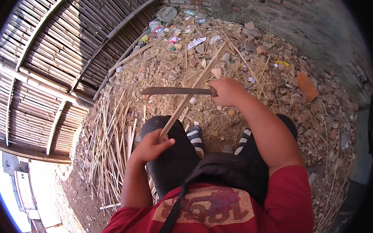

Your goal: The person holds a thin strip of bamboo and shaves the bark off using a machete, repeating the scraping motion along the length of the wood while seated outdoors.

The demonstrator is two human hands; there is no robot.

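Note:
My left hand [151, 145] grips the near end of a long pale bamboo stick [196, 85], resting on my left knee. The stick slants up and away to the right. My right hand [226, 91] is closed on the handle of a long dark blade [175, 91], which lies level and points left. The blade crosses the stick at about its middle. I am seated, with black trousers and striped sandals [194, 137] below the hands.
A pile of thin split bamboo strips [110, 142] lies on the ground to my left. A slatted bamboo fence [51, 65] stands further left. Rubble, straw, litter and an orange brick shard [306, 85] cover the ground ahead; a brick wall [258, 5] rises beyond.

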